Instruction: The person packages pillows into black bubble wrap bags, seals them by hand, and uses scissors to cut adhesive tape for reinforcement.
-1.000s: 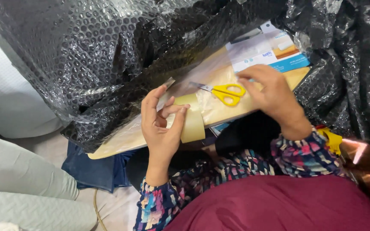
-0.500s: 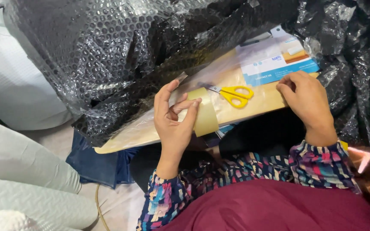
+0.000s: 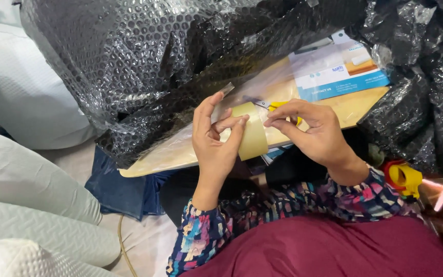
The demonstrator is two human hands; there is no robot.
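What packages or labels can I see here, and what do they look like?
Printed card: upper right on the tan board, rectangular, white with a blue band and an orange patch.
Black bubble wrap: crumpled sheet across the top.
Tape roll: tan ring, held in left hand.

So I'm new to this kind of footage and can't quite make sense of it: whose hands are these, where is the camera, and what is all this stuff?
There is no machine here. The camera sits on a person's head and looks down, so both hands are that person's own. The left hand holds a roll of tan tape. The right hand pinches at the roll's edge with its fingertips. Under the hands lies a flat tan envelope with a white and blue printed sheet on it. Scissors with yellow handles rest there too, mostly hidden behind the right hand. Black bubble wrap is heaped above and to the right. White padded bundles lie at the left.
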